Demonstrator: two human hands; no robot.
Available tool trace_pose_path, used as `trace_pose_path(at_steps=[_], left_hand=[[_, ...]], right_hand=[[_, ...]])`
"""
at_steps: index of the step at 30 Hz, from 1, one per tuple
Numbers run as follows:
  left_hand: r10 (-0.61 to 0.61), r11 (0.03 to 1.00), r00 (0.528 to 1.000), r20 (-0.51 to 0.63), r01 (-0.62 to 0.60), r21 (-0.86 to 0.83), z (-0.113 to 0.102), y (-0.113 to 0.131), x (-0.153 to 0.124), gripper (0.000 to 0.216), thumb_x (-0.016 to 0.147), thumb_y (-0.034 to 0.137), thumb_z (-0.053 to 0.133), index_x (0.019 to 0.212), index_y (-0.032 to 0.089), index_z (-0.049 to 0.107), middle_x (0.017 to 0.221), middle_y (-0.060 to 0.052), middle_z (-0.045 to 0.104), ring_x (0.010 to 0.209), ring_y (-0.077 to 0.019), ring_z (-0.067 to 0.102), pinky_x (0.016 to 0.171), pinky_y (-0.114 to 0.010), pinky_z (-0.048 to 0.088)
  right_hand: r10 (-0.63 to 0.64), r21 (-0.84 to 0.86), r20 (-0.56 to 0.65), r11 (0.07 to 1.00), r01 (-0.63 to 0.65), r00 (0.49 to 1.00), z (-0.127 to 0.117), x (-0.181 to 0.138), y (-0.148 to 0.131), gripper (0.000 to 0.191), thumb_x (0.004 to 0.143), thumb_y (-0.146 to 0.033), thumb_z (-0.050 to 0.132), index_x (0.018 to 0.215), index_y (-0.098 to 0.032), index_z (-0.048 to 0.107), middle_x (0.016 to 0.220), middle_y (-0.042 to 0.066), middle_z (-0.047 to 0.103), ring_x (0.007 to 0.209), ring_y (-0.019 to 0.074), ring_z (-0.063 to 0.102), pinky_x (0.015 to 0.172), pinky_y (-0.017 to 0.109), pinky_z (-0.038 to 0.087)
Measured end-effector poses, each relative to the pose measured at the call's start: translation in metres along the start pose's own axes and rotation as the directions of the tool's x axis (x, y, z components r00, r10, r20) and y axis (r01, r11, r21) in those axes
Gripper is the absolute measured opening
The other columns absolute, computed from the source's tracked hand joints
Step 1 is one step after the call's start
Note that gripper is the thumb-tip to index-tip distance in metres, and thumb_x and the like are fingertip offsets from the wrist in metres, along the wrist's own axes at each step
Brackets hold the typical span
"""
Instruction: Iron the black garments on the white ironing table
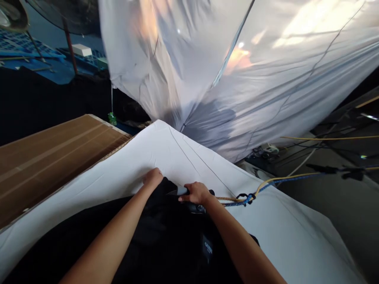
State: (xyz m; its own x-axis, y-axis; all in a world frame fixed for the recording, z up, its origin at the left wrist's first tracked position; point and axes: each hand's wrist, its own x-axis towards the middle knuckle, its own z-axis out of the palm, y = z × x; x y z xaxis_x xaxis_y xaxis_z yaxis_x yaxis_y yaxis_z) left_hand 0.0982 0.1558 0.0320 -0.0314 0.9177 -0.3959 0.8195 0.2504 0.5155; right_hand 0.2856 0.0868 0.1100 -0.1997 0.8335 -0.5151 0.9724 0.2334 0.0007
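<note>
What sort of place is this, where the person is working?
Probably a garment-pressing workshop: black cloth lies on a white work surface, the right hand holds what looks like an iron, and blue and yellow lines run to it.

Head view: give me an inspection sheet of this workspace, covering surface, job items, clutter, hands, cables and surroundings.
Surface: white work surface, with faint creases and thin dark lines.
Job's things: black cloth spread on the near part; dark hand tool with a grey tip, over the cloth.
Clutter: brown cardboard on the left; small green item hanging beyond it.
Left hand: curled at the cloth's far edge; fingertips hidden, grip unclear.
Right hand: closed on the tool.
Cables: blue and yellow cords, partly coiled, run from the tool toward the right.
Surroundings: large pale sheet ahead; blue slatted structure at upper left.
</note>
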Motion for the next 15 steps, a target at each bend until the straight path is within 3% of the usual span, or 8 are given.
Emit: trace_pose_path(at_steps=[2, 4, 7, 9, 12, 15], left_hand=[[-0.004, 0.998, 0.995, -0.098, -0.002, -0.063, -0.012, 0.001, 0.0, 0.028, 0.077, 0.021, 0.037, 0.094, 0.022, 0.059, 0.099, -0.007, 0.065, 0.09, -0.0219, 0.06, 0.068, -0.03, 0.042], [0.008, 0.981, 0.964, -0.265, -0.059, -0.183, -0.024, 0.0, -0.002, 0.028, 0.078, 0.02, 0.034, 0.096, 0.022, 0.056, 0.1, -0.004, 0.064, 0.09, -0.0182, 0.058, 0.071, -0.027, 0.042], [0.005, 0.906, 0.847, -0.531, -0.229, -0.357, -0.041, -0.002, -0.006, 0.022, 0.076, 0.021, 0.039, 0.09, 0.021, 0.057, 0.088, -0.002, 0.065, 0.082, -0.0155, 0.059, 0.073, -0.026, 0.042], [-0.01, 0.856, 0.764, -0.645, -0.328, -0.401, -0.05, -0.003, -0.009, 0.021, 0.075, 0.022, 0.041, 0.088, 0.021, 0.057, 0.083, -0.001, 0.064, 0.077, -0.0145, 0.058, 0.071, -0.025, 0.042], [-0.029, 0.797, 0.678, -0.735, -0.428, -0.426, -0.064, -0.006, -0.013, 0.02, 0.075, 0.023, 0.042, 0.088, 0.021, 0.057, 0.081, 0.0, 0.063, 0.073, -0.0131, 0.056, 0.069, -0.024, 0.042], [-0.038, 0.78, 0.641, -0.766, -0.46, -0.424, -0.074, -0.008, -0.015, 0.02, 0.075, 0.023, 0.042, 0.089, 0.021, 0.057, 0.081, 0.0, 0.062, 0.072, -0.0123, 0.056, 0.069, -0.024, 0.042]], right_hand=[[0.005, -0.014, -0.014, 1.0, -0.005, 1.0, -0.003, 0.007, -0.006, 0.064, 0.064, -0.076, 0.039, 0.093, -0.024, 0.062, 0.086, 0.006, 0.066, 0.081, 0.0243, 0.059, 0.062, 0.028, 0.037], [-0.003, -0.013, -0.031, 1.0, 0.003, 1.0, -0.007, 0.017, -0.013, 0.065, 0.064, -0.077, 0.038, 0.094, -0.024, 0.062, 0.087, 0.007, 0.066, 0.083, 0.0248, 0.059, 0.063, 0.028, 0.038], [-0.002, 0.017, -0.044, 1.0, 0.003, 0.999, -0.014, 0.033, -0.021, 0.066, 0.063, -0.078, 0.036, 0.093, -0.025, 0.062, 0.088, 0.007, 0.066, 0.084, 0.0248, 0.059, 0.063, 0.028, 0.039], [0.004, 0.047, -0.044, 0.999, -0.002, 0.999, -0.019, 0.043, -0.025, 0.068, 0.062, -0.079, 0.035, 0.092, -0.025, 0.062, 0.089, 0.007, 0.066, 0.085, 0.0246, 0.059, 0.063, 0.028, 0.04], [0.014, 0.092, -0.042, 0.996, -0.01, 0.999, -0.022, 0.055, -0.029, 0.07, 0.061, -0.081, 0.034, 0.092, -0.025, 0.062, 0.09, 0.006, 0.066, 0.086, 0.0246, 0.059, 0.065, 0.029, 0.041], [0.041, 0.143, -0.034, 0.989, -0.036, 0.999, -0.023, 0.062, -0.028, 0.071, 0.058, -0.082, 0.035, 0.092, -0.026, 0.063, 0.091, 0.005, 0.066, 0.088, 0.0244, 0.058, 0.067, 0.03, 0.042]])
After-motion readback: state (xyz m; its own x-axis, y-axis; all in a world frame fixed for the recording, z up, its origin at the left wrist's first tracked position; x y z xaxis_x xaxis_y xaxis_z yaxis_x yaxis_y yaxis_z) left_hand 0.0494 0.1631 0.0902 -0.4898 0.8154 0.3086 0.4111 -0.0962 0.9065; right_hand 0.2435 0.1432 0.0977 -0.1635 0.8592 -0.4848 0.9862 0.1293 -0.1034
